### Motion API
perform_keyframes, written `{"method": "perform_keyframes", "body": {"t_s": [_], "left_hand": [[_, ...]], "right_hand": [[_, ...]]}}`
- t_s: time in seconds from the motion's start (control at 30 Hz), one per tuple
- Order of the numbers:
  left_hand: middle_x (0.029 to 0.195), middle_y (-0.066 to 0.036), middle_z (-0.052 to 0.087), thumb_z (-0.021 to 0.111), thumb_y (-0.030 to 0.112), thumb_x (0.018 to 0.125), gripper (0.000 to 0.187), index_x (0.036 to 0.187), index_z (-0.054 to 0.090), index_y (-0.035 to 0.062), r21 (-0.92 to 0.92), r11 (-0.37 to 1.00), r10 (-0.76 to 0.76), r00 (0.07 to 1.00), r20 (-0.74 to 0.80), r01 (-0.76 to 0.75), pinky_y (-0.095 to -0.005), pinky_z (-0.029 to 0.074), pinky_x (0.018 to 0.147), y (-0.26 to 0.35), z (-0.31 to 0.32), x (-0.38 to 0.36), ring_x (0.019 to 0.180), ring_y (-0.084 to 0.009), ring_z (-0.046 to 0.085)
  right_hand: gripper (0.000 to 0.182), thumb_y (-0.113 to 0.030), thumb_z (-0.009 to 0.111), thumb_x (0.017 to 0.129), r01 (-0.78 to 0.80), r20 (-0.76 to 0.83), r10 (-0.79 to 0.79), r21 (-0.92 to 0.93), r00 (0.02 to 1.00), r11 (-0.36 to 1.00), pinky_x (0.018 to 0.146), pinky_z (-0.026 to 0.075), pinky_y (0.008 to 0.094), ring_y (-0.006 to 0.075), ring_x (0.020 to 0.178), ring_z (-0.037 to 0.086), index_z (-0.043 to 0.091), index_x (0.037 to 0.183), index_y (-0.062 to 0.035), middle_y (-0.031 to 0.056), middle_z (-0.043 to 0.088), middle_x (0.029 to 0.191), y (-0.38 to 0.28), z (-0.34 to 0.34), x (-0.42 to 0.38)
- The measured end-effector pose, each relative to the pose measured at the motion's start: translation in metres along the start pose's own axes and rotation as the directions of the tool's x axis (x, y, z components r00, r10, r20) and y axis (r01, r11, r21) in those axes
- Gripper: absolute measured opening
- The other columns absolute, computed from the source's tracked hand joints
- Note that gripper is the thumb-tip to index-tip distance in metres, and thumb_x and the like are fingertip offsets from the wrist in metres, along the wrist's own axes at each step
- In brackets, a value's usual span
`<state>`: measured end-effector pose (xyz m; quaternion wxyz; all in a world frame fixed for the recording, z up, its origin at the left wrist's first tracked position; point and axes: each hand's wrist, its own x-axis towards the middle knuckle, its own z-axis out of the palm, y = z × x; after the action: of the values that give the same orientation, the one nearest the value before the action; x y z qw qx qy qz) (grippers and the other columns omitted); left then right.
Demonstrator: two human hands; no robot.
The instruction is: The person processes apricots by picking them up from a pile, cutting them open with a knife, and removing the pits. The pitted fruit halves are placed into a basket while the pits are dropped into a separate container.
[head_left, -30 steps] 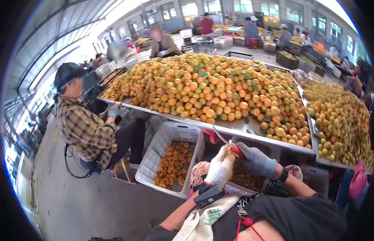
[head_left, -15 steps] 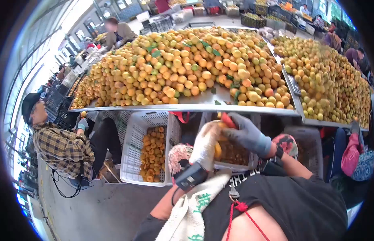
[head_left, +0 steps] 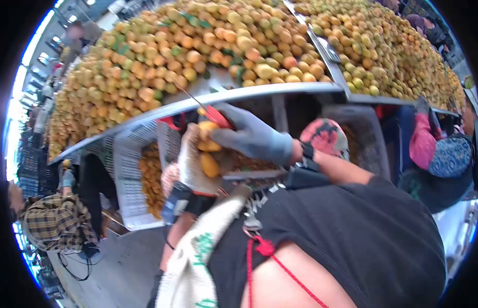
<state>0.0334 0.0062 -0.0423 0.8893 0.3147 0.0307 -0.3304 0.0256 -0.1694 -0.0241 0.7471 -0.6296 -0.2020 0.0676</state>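
Note:
My left hand (head_left: 191,163), in a whitish glove, is closed around apricots. One orange apricot (head_left: 208,136) sits at its fingertips, and a second apricot (head_left: 210,165) shows lower, against the palm. My right hand (head_left: 251,134), in a grey glove with a light blue cuff, grips a red-handled knife (head_left: 218,117). Its thin blade points up and left, toward the metal table edge. The right fingers meet the upper apricot beside the knife handle. Both hands are over a crate (head_left: 249,174) with orange pieces in it, in front of the table.
Heaped apricots (head_left: 146,66) cover the metal table (head_left: 259,93), with a divider (head_left: 321,46) crossing it. A white crate (head_left: 127,179) of orange halves stands left, another crate (head_left: 377,138) right. A person in plaid (head_left: 54,223) sits left; a pink sleeve (head_left: 421,138) shows right.
The view has tilted down and turned, so the table appears higher and slanted. Both hands appear farther left, and the knife blade and two apricots show more clearly.

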Motion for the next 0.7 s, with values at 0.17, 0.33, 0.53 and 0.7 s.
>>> {"method": "perform_keyframes", "body": {"t_s": [0.17, 0.33, 0.53, 0.7], "left_hand": [[0.086, -0.003, 0.063, 0.052, 0.054, 0.096, 0.045, 0.107, 0.060, 0.0116, 0.252, 0.968, 0.117, 0.919, -0.378, -0.019, -0.0303, 0.048, 0.056, 0.000, 0.034, 0.001, 0.069, -0.0174, 0.060], [0.085, -0.002, 0.057, 0.055, 0.053, 0.094, 0.048, 0.128, 0.052, 0.0181, 0.368, 0.923, 0.188, 0.964, -0.187, -0.109, -0.0266, 0.043, 0.050, 0.012, 0.035, -0.007, 0.064, -0.0143, 0.056], [0.088, -0.007, 0.057, 0.063, 0.028, 0.087, 0.052, 0.135, 0.046, 0.0177, 0.305, 0.934, 0.220, 0.971, -0.090, -0.184, -0.0272, 0.046, 0.047, 0.022, 0.037, -0.015, 0.058, -0.0164, 0.056], [0.087, -0.009, 0.056, 0.069, 0.015, 0.079, 0.068, 0.140, 0.040, 0.0189, 0.313, 0.929, 0.184, 0.980, 0.069, -0.197, -0.0290, 0.045, 0.046, 0.018, 0.033, -0.017, 0.057, -0.0190, 0.055]], "right_hand": [[0.034, -0.020, 0.064, 0.094, -0.015, -0.096, -0.024, -0.383, 0.995, 0.924, 0.084, 0.050, 0.0315, 0.0139, 0.093, 0.060, 0.055, 0.123, -0.0031, 0.0105, 0.067, 0.103, -0.005, -0.004, 0.006], [0.023, -0.020, 0.063, 0.094, 0.004, -0.188, -0.067, -0.318, 0.980, 0.948, 0.075, 0.049, 0.0314, 0.0145, 0.084, 0.061, 0.060, 0.110, -0.0035, 0.0141, 0.065, 0.089, -0.015, 0.003, 0.005], [0.015, -0.020, 0.064, 0.093, 0.036, -0.294, -0.320, -0.683, 0.900, 0.729, 0.055, 0.043, 0.0317, 0.0220, 0.061, 0.059, 0.063, 0.094, -0.0051, 0.0121, 0.060, 0.074, -0.044, -0.022, 0.008], [0.021, -0.022, 0.063, 0.097, 0.093, -0.389, -0.031, 0.141, 0.921, 0.986, 0.054, 0.047, 0.0230, 0.0080, 0.064, 0.062, 0.061, 0.098, -0.0013, 0.0004, 0.065, 0.077, -0.074, -0.016, 0.000]]}}
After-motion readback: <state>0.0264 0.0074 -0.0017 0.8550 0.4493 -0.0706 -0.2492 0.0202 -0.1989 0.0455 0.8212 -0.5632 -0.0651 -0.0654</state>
